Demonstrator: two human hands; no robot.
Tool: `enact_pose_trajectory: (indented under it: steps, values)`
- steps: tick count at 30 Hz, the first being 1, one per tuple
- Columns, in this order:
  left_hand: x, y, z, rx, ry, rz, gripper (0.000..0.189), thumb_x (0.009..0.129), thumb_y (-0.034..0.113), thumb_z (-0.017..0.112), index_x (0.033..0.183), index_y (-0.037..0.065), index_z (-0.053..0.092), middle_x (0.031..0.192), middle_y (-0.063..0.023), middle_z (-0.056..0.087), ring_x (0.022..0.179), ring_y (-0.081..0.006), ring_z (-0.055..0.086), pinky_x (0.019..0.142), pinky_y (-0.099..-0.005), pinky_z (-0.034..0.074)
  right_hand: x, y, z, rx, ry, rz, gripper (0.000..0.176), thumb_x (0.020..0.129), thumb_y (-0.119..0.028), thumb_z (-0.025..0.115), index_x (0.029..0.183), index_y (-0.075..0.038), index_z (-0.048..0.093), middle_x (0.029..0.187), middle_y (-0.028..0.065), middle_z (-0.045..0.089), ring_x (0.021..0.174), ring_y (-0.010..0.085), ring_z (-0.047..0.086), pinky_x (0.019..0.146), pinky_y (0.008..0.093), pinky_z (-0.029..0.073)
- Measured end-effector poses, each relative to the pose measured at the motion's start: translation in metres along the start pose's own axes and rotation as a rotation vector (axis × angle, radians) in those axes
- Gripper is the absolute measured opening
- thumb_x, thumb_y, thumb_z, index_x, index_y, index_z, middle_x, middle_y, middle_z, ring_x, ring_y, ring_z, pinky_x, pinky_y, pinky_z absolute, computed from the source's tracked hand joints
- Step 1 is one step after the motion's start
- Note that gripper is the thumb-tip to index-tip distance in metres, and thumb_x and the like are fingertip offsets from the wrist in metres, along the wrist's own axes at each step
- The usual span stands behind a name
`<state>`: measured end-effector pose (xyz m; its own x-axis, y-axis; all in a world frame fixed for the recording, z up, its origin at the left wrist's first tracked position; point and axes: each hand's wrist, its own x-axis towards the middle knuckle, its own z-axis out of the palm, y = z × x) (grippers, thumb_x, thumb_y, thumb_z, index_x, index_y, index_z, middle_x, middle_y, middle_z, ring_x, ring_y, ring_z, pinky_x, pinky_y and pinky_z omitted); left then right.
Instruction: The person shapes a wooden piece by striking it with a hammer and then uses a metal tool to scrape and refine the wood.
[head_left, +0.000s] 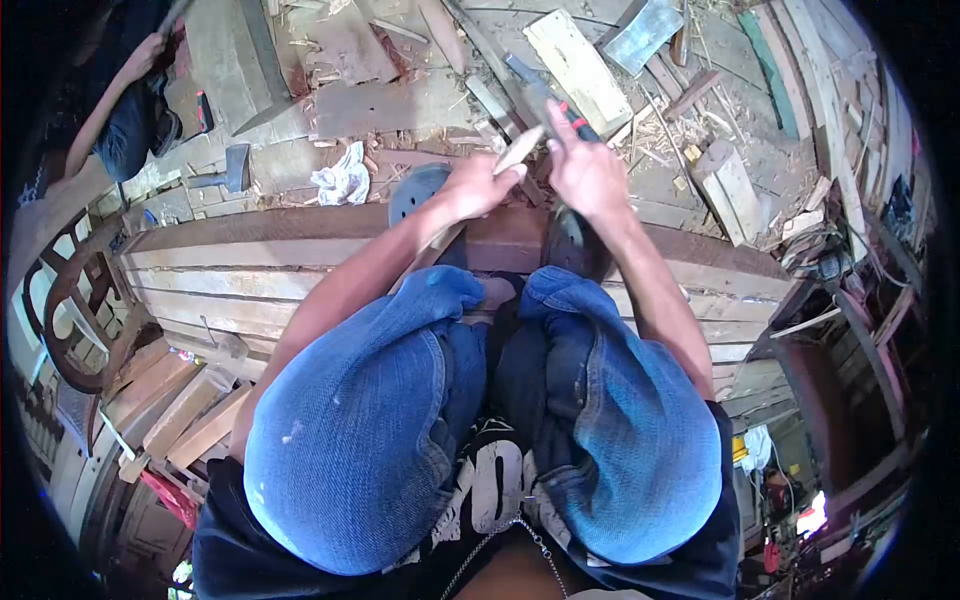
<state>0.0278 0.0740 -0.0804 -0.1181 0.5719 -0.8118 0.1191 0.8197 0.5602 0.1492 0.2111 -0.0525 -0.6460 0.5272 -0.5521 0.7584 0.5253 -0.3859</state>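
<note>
My left hand is closed around a short, pale strip of wood whose end points up and to the right. Close beside it, my right hand is curled, with the index finger stretched along a chisel-like tool. This chisel has a red and black handle, and its narrow blade points away to the upper left. The palm hides part of the grip. Both hands are above a thick wooden beam, between my shoes.
A crumpled white cloth and a hatchet lie on the left. Ahead are a pale board, a broad metal blade, offcuts and shavings. Another person's hand is at the upper left, near a red-handled tool.
</note>
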Motion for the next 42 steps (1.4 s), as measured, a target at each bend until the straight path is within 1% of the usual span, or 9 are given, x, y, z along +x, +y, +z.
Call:
enact_pose_trajectory:
  steps: [6, 8, 9, 12, 24, 28, 33, 36, 42]
  values:
    - [0.015, -0.022, 0.002, 0.052, 0.190, 0.306, 0.039, 0.095, 0.038, 0.055, 0.112, 0.004, 0.064, 0.068, -0.0126, 0.063, 0.062, -0.0215, 0.062, 0.063, -0.0377, 0.049, -0.005, 0.001, 0.008, 0.026, 0.019, -0.128, 0.056, 0.092, -0.027, 0.052, 0.145, -0.026, 0.037, 0.064, 0.0219, 0.063, 0.062, 0.0416, 0.065, 0.064, 0.0513, 0.054]
    - [0.002, -0.003, -0.003, 0.112, 0.070, 0.073, 0.039, 0.095, 0.038, 0.055, 0.113, 0.004, 0.064, 0.066, -0.0113, 0.062, 0.061, -0.0196, 0.060, 0.062, -0.0365, 0.049, 0.014, 0.035, -0.006, -0.089, 0.004, 0.094, 0.054, 0.094, -0.030, 0.049, 0.146, -0.024, 0.037, 0.061, 0.0213, 0.062, 0.058, 0.0396, 0.065, 0.061, 0.0500, 0.054]
    - [0.008, -0.020, 0.001, 0.050, 0.172, 0.301, 0.038, 0.095, 0.037, 0.055, 0.112, 0.003, 0.064, 0.063, -0.0089, 0.060, 0.057, -0.0153, 0.058, 0.056, -0.0345, 0.047, 0.014, 0.044, -0.011, -0.041, 0.029, 0.156, 0.051, 0.096, -0.032, 0.045, 0.146, -0.027, 0.036, 0.060, 0.0212, 0.062, 0.055, 0.0372, 0.065, 0.059, 0.0479, 0.055]
    - [-0.003, -0.005, -0.008, -0.082, 0.050, 0.093, 0.037, 0.096, 0.035, 0.055, 0.115, 0.004, 0.063, 0.061, -0.0065, 0.058, 0.053, -0.0121, 0.056, 0.051, -0.0325, 0.045, 0.001, 0.018, -0.043, 0.040, 0.096, 0.169, 0.056, 0.094, -0.027, 0.050, 0.148, -0.027, 0.033, 0.064, 0.0185, 0.065, 0.058, 0.0359, 0.066, 0.061, 0.0481, 0.055]
    - [-0.006, 0.002, -0.009, -0.116, -0.004, 0.090, 0.045, 0.095, 0.041, 0.055, 0.111, -0.001, 0.063, 0.055, -0.0053, 0.056, 0.044, -0.0139, 0.057, 0.042, -0.0310, 0.046, -0.022, -0.002, -0.003, 0.145, 0.165, -0.202, 0.055, 0.091, -0.024, 0.054, 0.143, -0.031, 0.040, 0.063, 0.0185, 0.063, 0.062, 0.0349, 0.067, 0.064, 0.0475, 0.056]
    - [-0.005, -0.002, -0.002, -0.134, -0.035, 0.041, 0.046, 0.095, 0.041, 0.055, 0.114, 0.000, 0.062, 0.053, -0.0029, 0.053, 0.042, -0.0137, 0.054, 0.041, -0.0301, 0.044, 0.012, 0.048, -0.011, -0.173, -0.032, 0.102, 0.051, 0.096, -0.028, 0.048, 0.146, -0.028, 0.037, 0.077, 0.0211, 0.068, 0.062, 0.0362, 0.067, 0.063, 0.0484, 0.056]
    - [-0.016, 0.003, -0.025, -0.500, -0.176, 0.041, 0.036, 0.099, 0.037, 0.051, 0.085, 0.005, 0.056, 0.052, 0.0011, 0.047, 0.039, -0.0083, 0.043, 0.037, -0.0271, 0.033, -0.001, 0.040, -0.031, 0.232, 0.218, 0.085, 0.053, 0.095, -0.033, 0.049, 0.146, -0.031, 0.036, 0.061, 0.0171, 0.065, 0.058, 0.0332, 0.067, 0.058, 0.0444, 0.056]
    - [-0.007, -0.003, -0.020, -0.564, -0.210, 0.060, 0.036, 0.099, 0.038, 0.050, 0.085, 0.005, 0.055, 0.052, 0.0015, 0.045, 0.039, -0.0085, 0.042, 0.038, -0.0266, 0.033, -0.006, 0.023, -0.027, 0.286, 0.137, 0.038, 0.053, 0.094, -0.030, 0.052, 0.145, -0.031, 0.038, 0.062, 0.0198, 0.063, 0.060, 0.0347, 0.067, 0.063, 0.0441, 0.057]
    - [-0.014, -0.004, -0.023, -0.393, -0.207, 0.089, 0.042, 0.099, 0.040, 0.051, 0.073, 0.008, 0.048, 0.053, 0.0038, 0.041, 0.042, -0.0069, 0.041, 0.041, -0.0250, 0.034, -0.023, 0.013, -0.001, 0.431, 0.266, -0.127, 0.052, 0.092, -0.024, 0.055, 0.142, -0.028, 0.043, 0.109, 0.0215, 0.066, 0.102, 0.0401, 0.064, 0.090, 0.0441, 0.051]
